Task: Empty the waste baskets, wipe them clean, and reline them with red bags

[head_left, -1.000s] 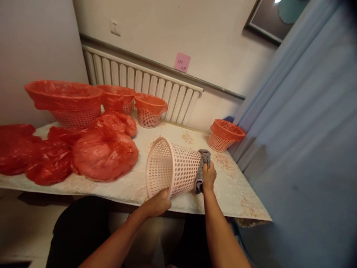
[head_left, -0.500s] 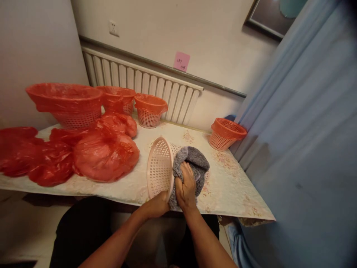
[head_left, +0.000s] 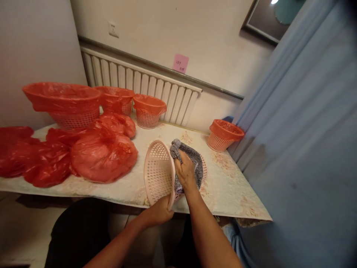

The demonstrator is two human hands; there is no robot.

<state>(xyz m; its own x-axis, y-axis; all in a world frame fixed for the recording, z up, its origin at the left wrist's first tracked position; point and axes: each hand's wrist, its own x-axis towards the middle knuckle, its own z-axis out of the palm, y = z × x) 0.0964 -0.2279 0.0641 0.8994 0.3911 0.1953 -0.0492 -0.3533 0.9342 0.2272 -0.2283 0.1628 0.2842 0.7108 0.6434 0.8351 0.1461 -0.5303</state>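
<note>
A pale pink plastic basket with a lattice of holes lies tilted on its side near the table's front edge, its mouth facing left. My left hand is closed round the lower part of its rim. Against the outside of the basket, my right hand presses a bunched grey cloth, with fingers wrapped into its folds. Part of the cloth is hidden under that hand, and the cloth covers much of the basket's outer wall.
Red-bagged baskets stand at the back: a large one, two smaller, and another basket by the blue curtain. Red plastic bags lie on the left of the flowered tablecloth. A radiator is behind.
My right hand has moved slightly up the basket's side, bunching the cloth toward the rim. More of the basket's outer wall shows at right. The left hand still grips the rim.
</note>
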